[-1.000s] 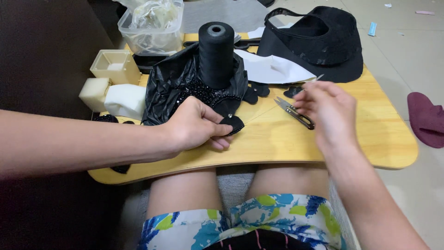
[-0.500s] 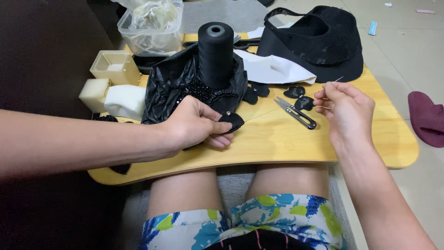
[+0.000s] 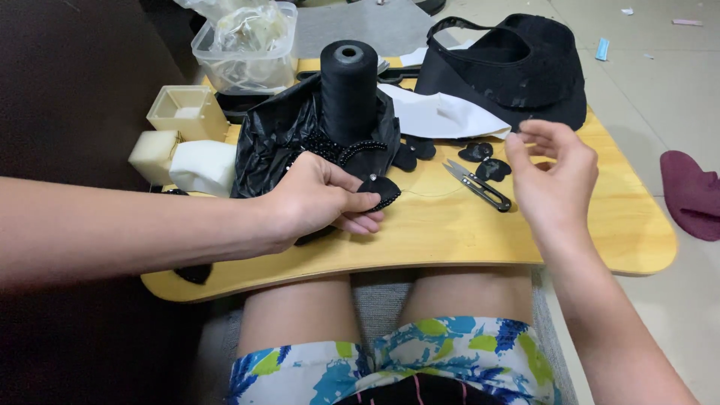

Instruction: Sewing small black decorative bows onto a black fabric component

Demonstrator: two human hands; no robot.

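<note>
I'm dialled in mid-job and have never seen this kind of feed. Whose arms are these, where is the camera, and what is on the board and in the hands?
There is no machine: a seated person works with two bare hands, and the single camera sits on their head, looking down over their knees. The wooden lap board rests across the legs. The left hand pinches a small black beaded fabric piece. The right hand is raised with fingers pinched together; a fine thread runs across the board toward it, but I cannot make out a needle. On the board lie small thread snips, a tall black thread cone, a crumpled black bag, loose black fabric pieces, a black hat, foam blocks and a clear plastic tub.
</note>
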